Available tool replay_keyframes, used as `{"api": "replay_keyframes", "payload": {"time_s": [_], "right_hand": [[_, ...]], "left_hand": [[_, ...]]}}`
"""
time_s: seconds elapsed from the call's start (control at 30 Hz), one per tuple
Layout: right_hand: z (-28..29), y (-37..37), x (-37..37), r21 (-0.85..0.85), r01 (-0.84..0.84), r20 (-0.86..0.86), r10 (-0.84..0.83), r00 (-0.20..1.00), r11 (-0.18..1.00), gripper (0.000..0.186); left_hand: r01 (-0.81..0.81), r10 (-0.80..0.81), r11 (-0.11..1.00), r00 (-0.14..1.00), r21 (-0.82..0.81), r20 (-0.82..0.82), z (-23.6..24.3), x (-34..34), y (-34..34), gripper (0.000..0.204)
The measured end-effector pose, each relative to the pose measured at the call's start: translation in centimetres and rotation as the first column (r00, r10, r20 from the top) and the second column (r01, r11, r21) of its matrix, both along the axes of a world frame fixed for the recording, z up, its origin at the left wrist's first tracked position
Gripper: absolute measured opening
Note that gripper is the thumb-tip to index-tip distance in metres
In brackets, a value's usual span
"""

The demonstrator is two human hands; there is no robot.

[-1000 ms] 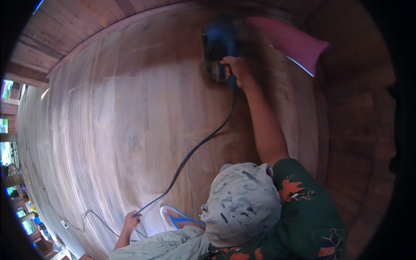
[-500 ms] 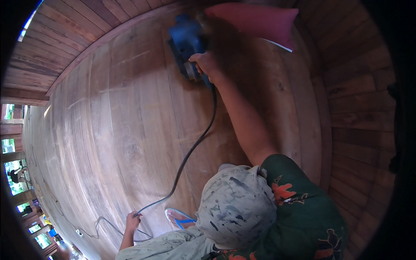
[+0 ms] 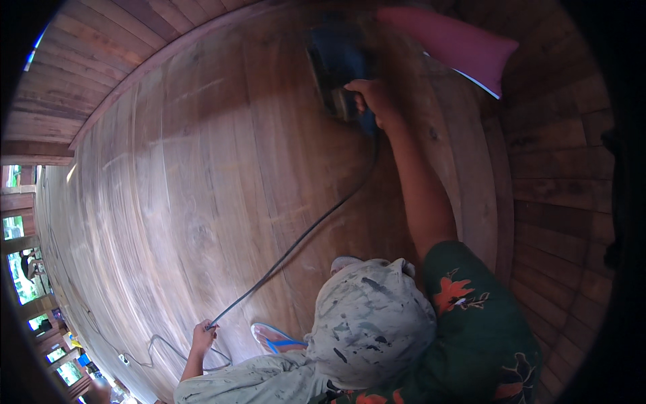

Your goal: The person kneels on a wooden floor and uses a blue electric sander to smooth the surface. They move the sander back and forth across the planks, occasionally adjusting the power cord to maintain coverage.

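Observation:
A blue belt sander (image 3: 338, 62), blurred and in shadow, rests on the plank floor (image 3: 202, 161) at the far side. My right hand (image 3: 374, 102) grips its rear handle, arm stretched forward. A puffed-out pinkish-red dust bag (image 3: 464, 48) sticks out to the right of the machine. From the handle a dark power cord (image 3: 286, 252) runs back in a nearly straight line to my left hand (image 3: 203, 335), low on the left, whose fingers are closed round it. The sander's underside and belt are hidden.
Wooden plank walls rise at the far left (image 3: 101, 60) and the right (image 3: 558, 202). Slack cord (image 3: 161, 343) loops over the floor beyond my left hand. My foot in a blue-strapped flip-flop (image 3: 279, 339) is beside my knee. Bright openings (image 3: 23, 276) line the left edge.
My right hand has moved the sander and its dust bag to the right. The cord has drawn straighter, while my left hand stays at nearly the same spot.

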State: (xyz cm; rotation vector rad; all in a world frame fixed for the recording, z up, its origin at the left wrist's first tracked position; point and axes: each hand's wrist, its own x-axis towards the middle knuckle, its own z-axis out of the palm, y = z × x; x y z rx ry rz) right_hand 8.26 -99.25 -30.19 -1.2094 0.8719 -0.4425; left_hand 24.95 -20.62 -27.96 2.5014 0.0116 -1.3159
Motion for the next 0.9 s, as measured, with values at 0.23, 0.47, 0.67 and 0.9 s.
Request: {"api": "replay_keyframes", "payload": {"time_s": [0.23, 0.47, 0.67, 0.9], "right_hand": [[0.2, -2.4, -4.3, 0.031, 0.089, -0.003, -0.089, 0.996, 0.996, 0.022], [1.4, -4.8, -6.8, 0.121, 0.162, -0.002, -0.163, 0.987, 0.979, 0.018], [1.8, -5.3, -9.1, 0.16, 0.191, 0.012, -0.195, 0.981, 0.968, 0.018], [2.0, -4.7, -10.6, 0.151, 0.21, -0.02, -0.21, 0.978, 0.966, 0.015]], "left_hand": [[-0.022, 0.021, 1.0, 0.999, -0.018, -0.042, 0.4, -0.7, -2.1, 0.005], [-0.089, 0.085, 0.995, 0.991, -0.039, -0.108, 0.4, -1.9, -2.5, 0.008], [-0.003, -0.012, 0.996, 0.988, -0.094, -0.154, -0.1, -2.2, -3.6, 0.004], [-0.023, 0.009, 0.996, 0.985, -0.082, -0.174, -1.5, -1.6, -2.5, 0.004]]}}
